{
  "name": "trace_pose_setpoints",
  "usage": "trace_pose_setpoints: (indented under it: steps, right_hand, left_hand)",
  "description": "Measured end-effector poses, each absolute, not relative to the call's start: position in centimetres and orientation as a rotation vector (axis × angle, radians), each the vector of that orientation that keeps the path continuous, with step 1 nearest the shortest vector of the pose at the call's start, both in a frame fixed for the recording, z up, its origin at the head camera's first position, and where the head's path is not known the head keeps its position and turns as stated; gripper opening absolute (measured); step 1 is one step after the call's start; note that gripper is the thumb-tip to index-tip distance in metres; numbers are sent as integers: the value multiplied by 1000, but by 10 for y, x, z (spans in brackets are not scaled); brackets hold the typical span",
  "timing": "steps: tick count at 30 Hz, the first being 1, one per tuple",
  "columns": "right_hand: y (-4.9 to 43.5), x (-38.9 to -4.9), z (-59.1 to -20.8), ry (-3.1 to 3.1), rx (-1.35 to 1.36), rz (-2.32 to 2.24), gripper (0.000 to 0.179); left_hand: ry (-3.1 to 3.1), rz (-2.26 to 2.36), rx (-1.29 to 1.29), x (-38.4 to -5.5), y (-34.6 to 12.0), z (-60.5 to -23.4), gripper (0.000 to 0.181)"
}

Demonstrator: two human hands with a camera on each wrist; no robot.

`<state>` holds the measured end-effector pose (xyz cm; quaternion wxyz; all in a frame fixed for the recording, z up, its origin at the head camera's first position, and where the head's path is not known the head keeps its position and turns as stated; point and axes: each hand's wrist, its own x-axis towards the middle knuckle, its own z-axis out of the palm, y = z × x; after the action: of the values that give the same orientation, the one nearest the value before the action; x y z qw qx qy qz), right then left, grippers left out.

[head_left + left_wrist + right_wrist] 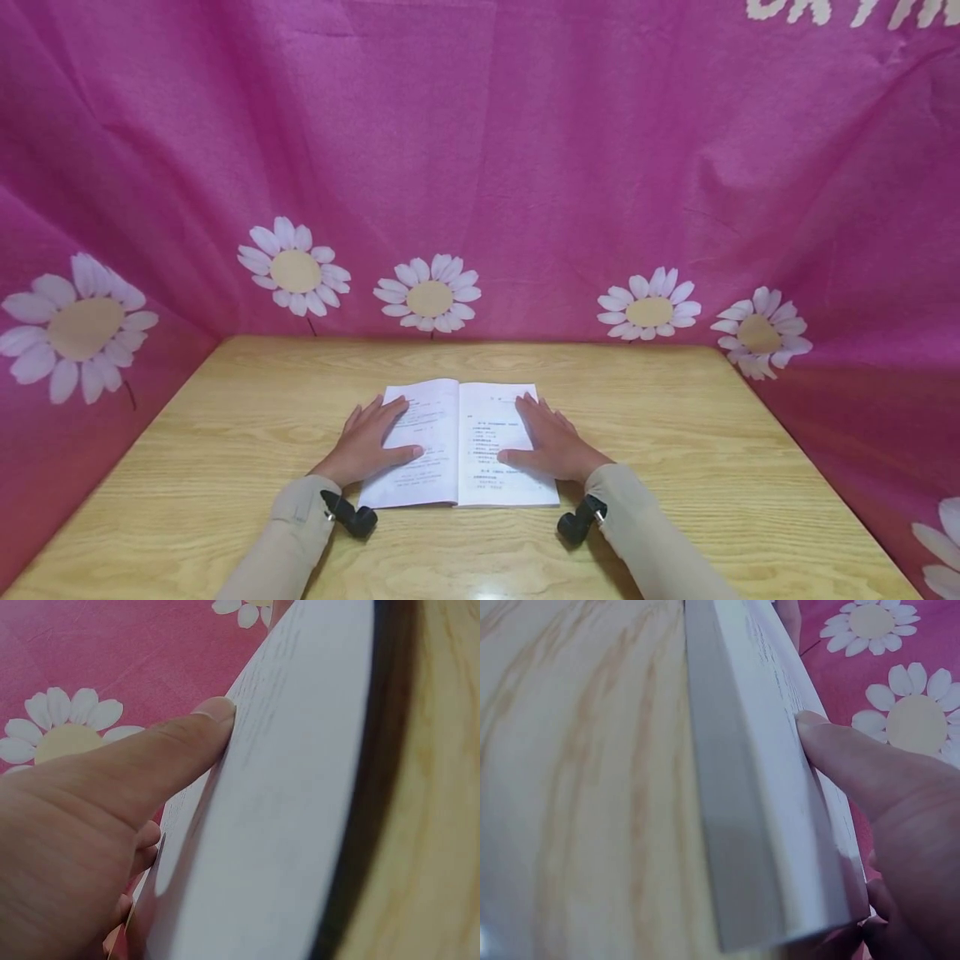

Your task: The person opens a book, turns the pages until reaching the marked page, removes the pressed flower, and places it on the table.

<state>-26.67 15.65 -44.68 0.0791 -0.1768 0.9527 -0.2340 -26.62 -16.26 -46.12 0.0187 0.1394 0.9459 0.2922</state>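
Note:
An open book (pixel 459 483) with printed white pages lies on the wooden table. My left hand (pixel 367 442) rests over the outer edge of its left page (pixel 277 795), with the thumb stretched across the paper. On the other side, my right hand (pixel 558 442) touches the right page (pixel 769 697) in much the same way, its thumb pointing inward. Both hands have their fingers spread and mostly straight in the head view. Some lower fingers are partly hidden by the hands and the page edges in the wrist views.
The wooden table (pixel 675 417) extends around the book on all sides. A pink cloth (pixel 525 167) printed with white daisies hangs behind the table and along both sides. A small black device (pixel 352 517) is strapped at the left wrist, and another device (pixel 579 522) at the right.

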Motion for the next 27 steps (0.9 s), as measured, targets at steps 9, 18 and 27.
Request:
trace_pose_setpoints:
  steps: [9, 18, 27]
  right_hand:
    - [154, -268, -445, 2858, -518, -713, 101]
    - [151, -266, -440, 2822, -404, -915, 102]
    - [160, -268, -438, 2625, -329, -1232, 71]
  left_hand:
    - [2936, 915, 443, -267, -164, -461, 88]
    - [2940, 899, 437, -267, -163, -461, 88]
    - [2933, 901, 440, -265, -163, -460, 88]
